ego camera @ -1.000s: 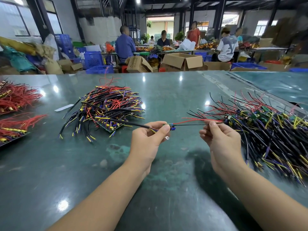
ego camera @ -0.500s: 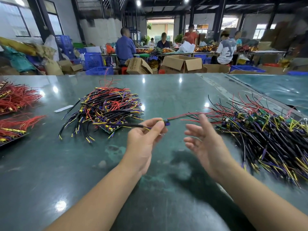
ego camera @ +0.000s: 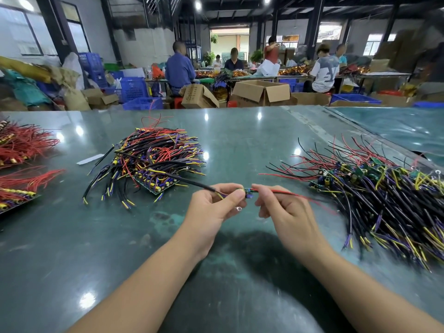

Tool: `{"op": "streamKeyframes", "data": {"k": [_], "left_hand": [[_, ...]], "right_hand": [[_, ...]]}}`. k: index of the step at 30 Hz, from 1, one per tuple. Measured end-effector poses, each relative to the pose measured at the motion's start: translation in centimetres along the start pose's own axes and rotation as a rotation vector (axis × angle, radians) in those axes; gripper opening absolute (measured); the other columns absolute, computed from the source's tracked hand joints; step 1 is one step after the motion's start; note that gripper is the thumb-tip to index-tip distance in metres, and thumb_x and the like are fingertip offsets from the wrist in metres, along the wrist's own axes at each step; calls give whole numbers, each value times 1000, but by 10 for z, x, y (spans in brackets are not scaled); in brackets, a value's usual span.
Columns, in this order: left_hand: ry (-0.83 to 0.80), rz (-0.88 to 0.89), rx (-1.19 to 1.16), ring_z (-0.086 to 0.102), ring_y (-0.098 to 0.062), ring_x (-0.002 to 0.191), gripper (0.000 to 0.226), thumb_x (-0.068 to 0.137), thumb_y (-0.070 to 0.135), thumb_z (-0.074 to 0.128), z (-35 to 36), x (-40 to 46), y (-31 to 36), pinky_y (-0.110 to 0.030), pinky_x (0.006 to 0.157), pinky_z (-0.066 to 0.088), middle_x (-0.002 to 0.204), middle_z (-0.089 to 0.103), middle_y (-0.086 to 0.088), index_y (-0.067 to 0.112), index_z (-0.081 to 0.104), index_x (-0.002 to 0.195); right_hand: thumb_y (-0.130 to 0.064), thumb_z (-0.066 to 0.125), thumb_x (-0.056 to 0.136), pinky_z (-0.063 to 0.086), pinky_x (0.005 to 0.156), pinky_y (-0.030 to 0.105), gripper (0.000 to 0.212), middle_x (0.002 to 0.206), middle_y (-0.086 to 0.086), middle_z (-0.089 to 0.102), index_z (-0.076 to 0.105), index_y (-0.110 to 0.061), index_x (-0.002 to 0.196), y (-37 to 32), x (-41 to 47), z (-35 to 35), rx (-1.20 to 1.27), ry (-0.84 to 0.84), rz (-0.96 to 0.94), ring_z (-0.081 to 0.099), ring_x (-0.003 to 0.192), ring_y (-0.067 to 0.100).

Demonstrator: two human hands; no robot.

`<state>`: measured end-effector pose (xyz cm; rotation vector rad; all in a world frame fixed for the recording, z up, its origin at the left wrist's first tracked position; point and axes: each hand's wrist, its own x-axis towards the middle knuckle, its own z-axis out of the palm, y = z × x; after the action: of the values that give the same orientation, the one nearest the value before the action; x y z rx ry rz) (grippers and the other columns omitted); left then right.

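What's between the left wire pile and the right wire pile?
Head view: left hand and right hand pinch one wired board over the table.

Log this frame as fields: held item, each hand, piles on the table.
held item: small wired board, over the table
left hand: pinches the board at its black-cable end
right hand: pinches its red wire
centre pile: wired boards, left of the hands
right pile: wired boards, loosely spread
far left: red wire bundles

Green table (ego camera: 240, 140), red wire bundles (ego camera: 21, 143), open cardboard box (ego camera: 262, 92), blue crates (ego camera: 133, 88), seated workers (ego camera: 179, 68)
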<state>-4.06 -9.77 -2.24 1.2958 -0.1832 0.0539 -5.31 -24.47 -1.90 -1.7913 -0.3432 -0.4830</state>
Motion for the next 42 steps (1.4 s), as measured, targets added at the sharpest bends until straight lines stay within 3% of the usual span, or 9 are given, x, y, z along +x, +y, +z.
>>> {"op": "streamKeyframes", "data": {"k": [3, 7, 9, 13, 19, 26, 30, 35, 42], "left_hand": [[10, -31, -27, 63, -12, 67, 7, 86, 6, 63, -1, 1, 1, -20, 67, 52, 70, 68, -4, 10, 68, 85], [-66, -134, -120, 64, -9, 64, 9, 85, 8, 62, -1, 0, 4, -18, 63, 52, 71, 67, -5, 10, 70, 82], [-112, -152, -85, 65, -9, 64, 6, 86, 10, 62, 1, -1, 2, -18, 63, 52, 72, 69, -3, 9, 68, 86], [-110, -100, 12, 66, -10, 69, 6, 82, 15, 65, 3, -2, 0, -21, 68, 53, 74, 70, 0, 12, 67, 87], [-86, -40, 82, 67, -10, 70, 4, 84, 12, 67, 2, -1, -3, -21, 67, 53, 74, 71, 1, 14, 68, 87], [-101, -16, 85, 65, -11, 64, 14, 75, 19, 72, 4, -2, -1, -21, 64, 51, 69, 70, 1, 12, 63, 83], [-85, 13, 55, 66, -12, 68, 21, 70, 25, 80, 6, -1, 1, -22, 67, 53, 74, 71, 0, 15, 66, 83], [-64, -7, 29, 66, -14, 68, 15, 68, 24, 75, 5, -1, -1, -24, 69, 54, 74, 71, -3, 16, 67, 79], [-105, 11, 138, 64, -13, 65, 7, 81, 9, 71, 2, -3, 0, -23, 66, 52, 68, 70, -2, 10, 64, 84]], "right_hand": [[-16, 52, 95, 44, 61, 14, 19, 69, -7, 56, 70, -22, 98, 4, -2, 0, -67, -51, -19, 52, 57, 4], [-24, 55, 94, 43, 58, 14, 29, 56, 0, 57, 72, -15, 72, 5, 1, 2, 68, 31, 71, 52, 53, 6], [-24, 55, 94, 45, 57, 20, 29, 57, 2, 58, 76, -13, 76, 2, 2, 1, 246, 58, 162, 52, 55, 11], [-27, 58, 93, 42, 52, 22, 37, 51, 0, 59, 71, -19, 59, 6, 2, -2, 95, 140, 201, 51, 46, 7], [-24, 59, 92, 31, 40, 5, 42, 47, 1, 42, 63, -14, 52, 4, 1, 1, 6, 218, 139, 31, 44, 6], [-27, 60, 89, 26, 51, 28, 40, 51, -3, 34, 61, 1, 61, 3, 0, 0, -64, 96, 55, 30, 52, 8], [-18, 55, 94, 39, 50, 13, 35, 55, -6, 57, 72, -16, 64, 1, 0, 4, 255, 196, 116, 47, 51, 2], [-18, 53, 96, 39, 50, 14, 42, 56, -6, 61, 74, -18, 60, 5, 12, -11, 586, 461, 250, 48, 53, 4], [-20, 50, 97, 40, 45, 14, 27, 57, -3, 57, 66, -10, 77, 3, 14, -10, 767, 338, 342, 45, 46, 5]]}}
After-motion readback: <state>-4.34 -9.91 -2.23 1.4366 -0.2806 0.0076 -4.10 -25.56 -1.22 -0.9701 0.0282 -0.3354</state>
